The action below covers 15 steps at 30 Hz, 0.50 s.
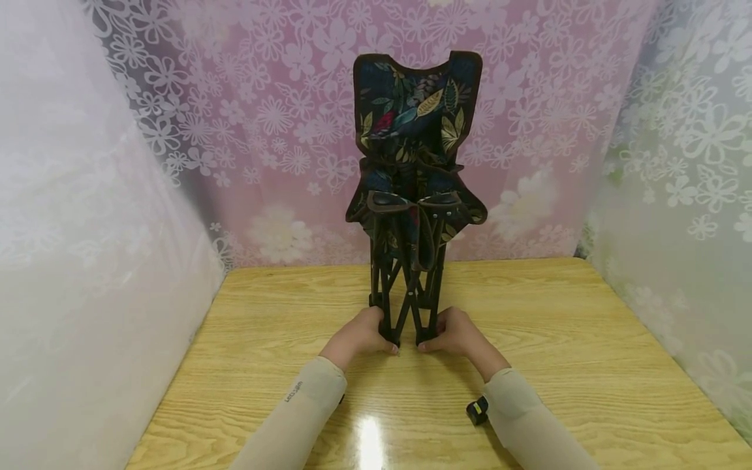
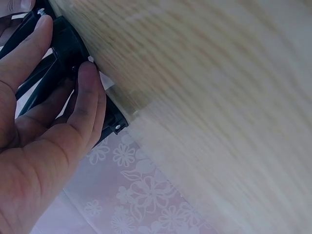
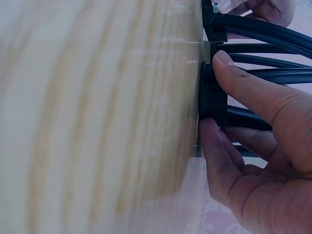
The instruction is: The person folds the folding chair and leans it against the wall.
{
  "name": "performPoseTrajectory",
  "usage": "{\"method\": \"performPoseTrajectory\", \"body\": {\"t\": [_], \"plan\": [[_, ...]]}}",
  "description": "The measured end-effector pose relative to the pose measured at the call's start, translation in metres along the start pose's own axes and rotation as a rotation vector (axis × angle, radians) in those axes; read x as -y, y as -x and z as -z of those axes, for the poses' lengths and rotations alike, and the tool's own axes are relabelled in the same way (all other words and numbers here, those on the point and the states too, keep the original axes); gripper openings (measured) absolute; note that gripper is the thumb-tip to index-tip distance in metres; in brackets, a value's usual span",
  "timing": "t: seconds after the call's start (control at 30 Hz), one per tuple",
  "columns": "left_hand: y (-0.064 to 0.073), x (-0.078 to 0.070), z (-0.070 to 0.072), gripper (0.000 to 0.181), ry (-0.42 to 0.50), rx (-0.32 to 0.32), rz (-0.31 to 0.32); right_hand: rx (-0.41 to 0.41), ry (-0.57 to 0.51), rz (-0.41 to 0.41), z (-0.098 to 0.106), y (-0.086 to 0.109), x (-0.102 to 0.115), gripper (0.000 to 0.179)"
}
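A folding chair [image 1: 405,137] with dark leaf-print fabric and black tube legs stands upright, partly folded, on the table. My left hand [image 1: 363,331] grips the near left foot of the chair, thumb in front and fingers behind. In the left wrist view that black plastic foot [image 2: 68,44] sits between thumb and fingertips. My right hand [image 1: 458,336] pinches the near right foot in the same way. The right wrist view shows this foot [image 3: 213,97] between thumb and index finger. The crossed legs [image 1: 409,294] meet above the hands; the rear feet are partly hidden.
The wood-grain table [image 1: 558,326] spreads around the chair. A pink floral curtain [image 1: 282,130] hangs close behind it, with pale sheets [image 1: 88,228] on both sides. A small black device [image 1: 477,411] sits by the right sleeve.
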<state>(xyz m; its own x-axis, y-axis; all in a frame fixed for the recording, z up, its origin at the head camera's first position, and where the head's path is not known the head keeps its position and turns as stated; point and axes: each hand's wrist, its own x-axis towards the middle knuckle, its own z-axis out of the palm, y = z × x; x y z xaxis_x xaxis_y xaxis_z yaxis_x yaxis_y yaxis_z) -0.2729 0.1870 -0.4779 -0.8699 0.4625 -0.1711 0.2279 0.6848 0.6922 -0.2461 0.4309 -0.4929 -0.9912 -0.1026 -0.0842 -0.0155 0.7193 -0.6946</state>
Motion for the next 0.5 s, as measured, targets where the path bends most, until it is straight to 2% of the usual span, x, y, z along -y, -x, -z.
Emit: {"method": "performPoseTrajectory", "body": {"t": [0.17,0.5], "plan": [[-0.0008,0.0015,0.0004,0.064,0.012,0.011,0.001,0.011,0.001,-0.021,-0.0004,-0.0006,0.0004,0.052],[-0.0039,0.0042,0.0014,0.065,-0.002,0.005,-0.003,-0.015,-0.004,-0.004,-0.0015,-0.0012,0.0025,0.05]]}}
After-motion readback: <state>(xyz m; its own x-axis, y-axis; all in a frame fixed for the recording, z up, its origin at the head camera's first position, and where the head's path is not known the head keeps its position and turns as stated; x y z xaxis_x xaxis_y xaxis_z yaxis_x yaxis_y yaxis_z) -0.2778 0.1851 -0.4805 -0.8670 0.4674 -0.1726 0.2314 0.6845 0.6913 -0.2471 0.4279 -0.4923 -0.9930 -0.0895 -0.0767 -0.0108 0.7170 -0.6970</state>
